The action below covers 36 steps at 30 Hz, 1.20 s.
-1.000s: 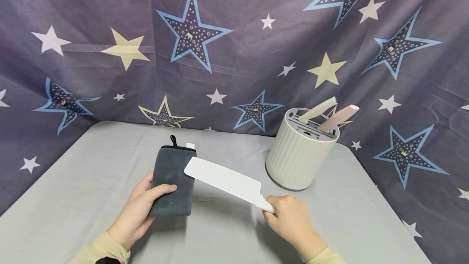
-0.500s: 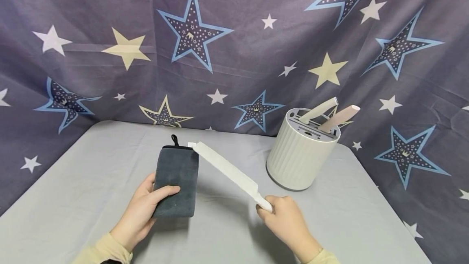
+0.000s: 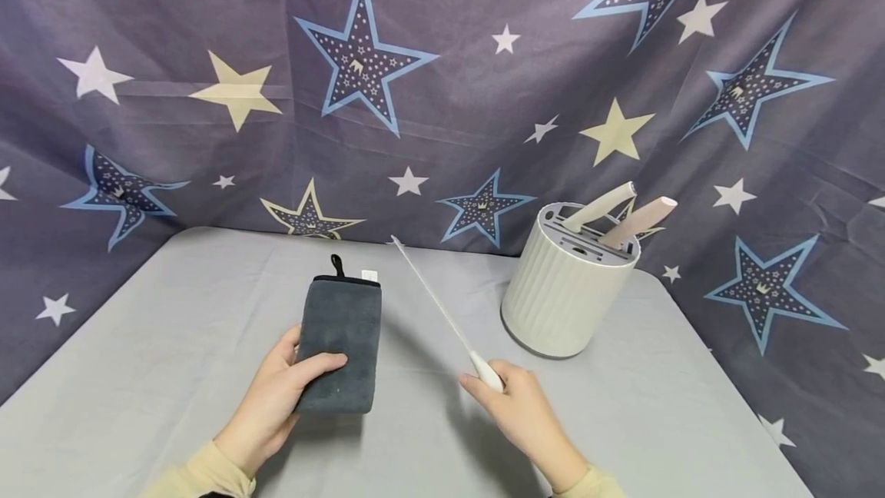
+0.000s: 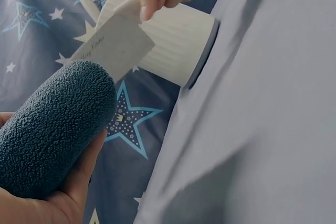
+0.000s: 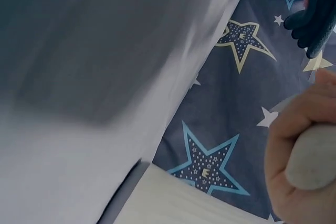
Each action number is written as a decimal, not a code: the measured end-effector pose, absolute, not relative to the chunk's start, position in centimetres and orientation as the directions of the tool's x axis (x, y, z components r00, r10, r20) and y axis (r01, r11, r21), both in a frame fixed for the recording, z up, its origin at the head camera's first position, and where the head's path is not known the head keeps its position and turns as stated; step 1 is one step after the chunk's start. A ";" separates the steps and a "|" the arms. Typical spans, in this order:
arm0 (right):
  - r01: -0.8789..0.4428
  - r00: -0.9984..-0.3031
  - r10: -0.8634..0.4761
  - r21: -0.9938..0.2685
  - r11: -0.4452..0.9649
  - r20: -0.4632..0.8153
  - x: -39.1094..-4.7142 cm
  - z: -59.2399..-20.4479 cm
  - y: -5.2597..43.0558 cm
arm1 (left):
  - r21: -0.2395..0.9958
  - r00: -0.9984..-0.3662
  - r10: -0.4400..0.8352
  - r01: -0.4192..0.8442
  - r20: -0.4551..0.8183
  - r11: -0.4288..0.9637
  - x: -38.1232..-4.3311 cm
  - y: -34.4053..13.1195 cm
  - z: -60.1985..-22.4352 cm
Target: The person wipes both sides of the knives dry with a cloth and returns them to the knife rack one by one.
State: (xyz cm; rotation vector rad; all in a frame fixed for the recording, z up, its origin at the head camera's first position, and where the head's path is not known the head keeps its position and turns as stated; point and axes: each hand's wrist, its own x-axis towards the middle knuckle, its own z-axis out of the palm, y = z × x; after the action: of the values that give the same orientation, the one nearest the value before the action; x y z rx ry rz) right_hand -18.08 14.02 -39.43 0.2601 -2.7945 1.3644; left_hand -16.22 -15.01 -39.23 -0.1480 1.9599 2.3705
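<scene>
A folded dark grey towel (image 3: 340, 344), with a black hanging loop and white tag, is in my left hand (image 3: 273, 398); the thumb lies across its front. My right hand (image 3: 518, 415) grips the white handle of a cleaver (image 3: 486, 373). Its blade points away and leftward, seen almost edge-on from the head. The left wrist view shows the blade's broad face (image 4: 119, 48) with faint lettering, partly behind the towel's rounded fold (image 4: 63, 124). In the right wrist view, fingers wrap the handle, whose butt end (image 5: 315, 158) faces the camera. A gap separates towel and blade in the head view.
At the right of the grey-covered table (image 3: 173, 344) stands a ribbed cream knife block (image 3: 560, 302). One cream knife handle (image 3: 600, 206) and one pinkish knife handle (image 3: 639, 221) stick up from its slotted top. A star-patterned curtain (image 3: 449, 60) hangs behind the table.
The cleaver has turned from showing its broad face to nearly edge-on, its tip swinging up and away from the towel. The towel has shifted slightly right; the right hand moved slightly left.
</scene>
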 end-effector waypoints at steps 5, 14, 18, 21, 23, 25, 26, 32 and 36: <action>-0.103 -0.989 -0.146 -0.855 0.508 0.032 -18.2 -39.6 13.4 | 0.976 -0.992 -0.018 -0.118 -0.124 -0.184 -16.2 -14.6 -39.2; 0.062 -0.987 -0.129 -0.973 0.222 -0.092 -18.1 -39.4 12.3 | 0.977 -0.991 -0.027 -0.123 -0.130 -0.174 -16.1 -13.7 -39.0; 0.084 -0.987 -0.119 -0.983 0.161 -0.104 -17.9 -39.1 11.9 | 0.977 -0.991 -0.031 -0.127 -0.134 -0.170 -16.0 -13.3 -38.8; 0.094 -0.986 -0.123 -0.987 0.131 -0.111 -17.7 -38.9 11.6 | 0.980 -0.990 -0.042 -0.130 -0.138 -0.152 -16.0 -12.8 -38.7; 0.103 -0.985 -0.130 -0.989 0.104 -0.116 -17.6 -38.9 11.3 | 0.984 -0.989 -0.058 -0.126 -0.134 -0.123 -15.9 -12.5 -38.7; 0.107 -0.983 -0.140 -0.992 0.070 -0.116 -17.6 -38.9 11.1 | 0.989 -0.989 -0.077 -0.121 -0.127 -0.082 -15.8 -12.2 -38.7; 0.106 -0.983 -0.145 -0.993 0.052 -0.112 -17.5 -38.9 11.0 | 0.991 -0.988 -0.089 -0.119 -0.124 -0.060 -15.8 -12.0 -38.7; 0.097 -0.983 -0.159 -0.995 -0.036 -0.091 -17.5 -38.9 10.6 | 0.994 -0.986 -0.139 -0.097 -0.089 0.055 -15.5 -11.0 -38.8; 0.096 -0.983 -0.163 -0.993 -0.073 -0.083 -17.5 -39.0 10.3 | 0.991 -0.988 -0.143 -0.074 -0.057 0.115 -15.1 -10.1 -39.0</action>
State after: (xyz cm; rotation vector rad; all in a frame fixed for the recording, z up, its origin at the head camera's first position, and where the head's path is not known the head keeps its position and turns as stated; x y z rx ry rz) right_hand -17.49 10.32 -39.01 0.0827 -2.2493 2.4379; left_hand -15.14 -10.08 -38.97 -0.2317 2.3836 2.1130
